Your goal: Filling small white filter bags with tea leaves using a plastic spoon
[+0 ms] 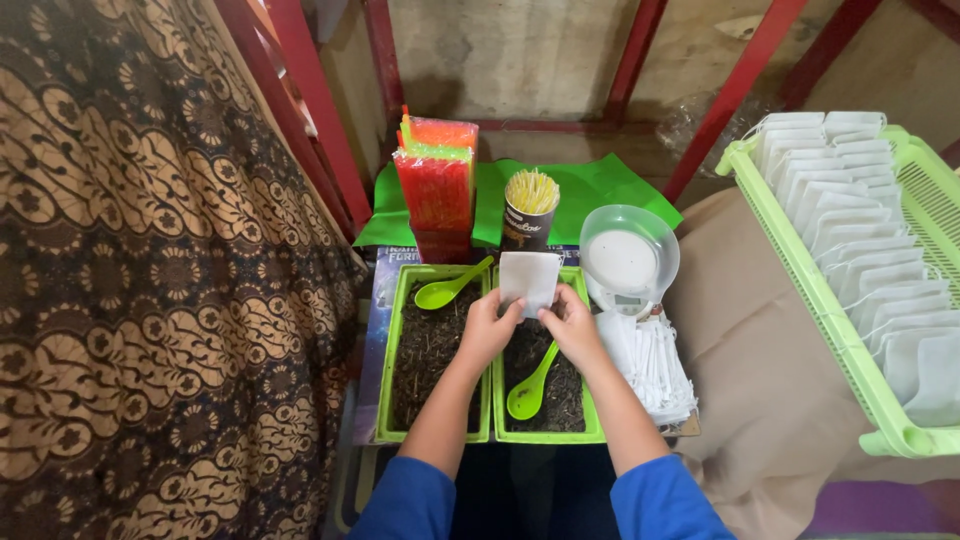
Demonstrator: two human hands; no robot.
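Observation:
Both hands hold up one small white paper bag (529, 280) above two green trays. My left hand (489, 328) pinches its lower left edge and my right hand (571, 324) pinches its lower right edge. The left green tray (384, 380) and the right green tray (548, 435) each hold dark soil. A green spoon (447, 289) rests at the far end of the left tray. Another green spoon (531, 388) lies in the right tray's soil, below my right hand.
A stack of white bags (652, 365) lies right of the trays, behind it a small scale with a clear bowl (627, 257). A cup of yellow sticks (530, 208) and coloured packets (436, 185) stand behind. A green basket (806, 280) of filled white bags sits at right. Patterned cloth (150, 280) hangs left.

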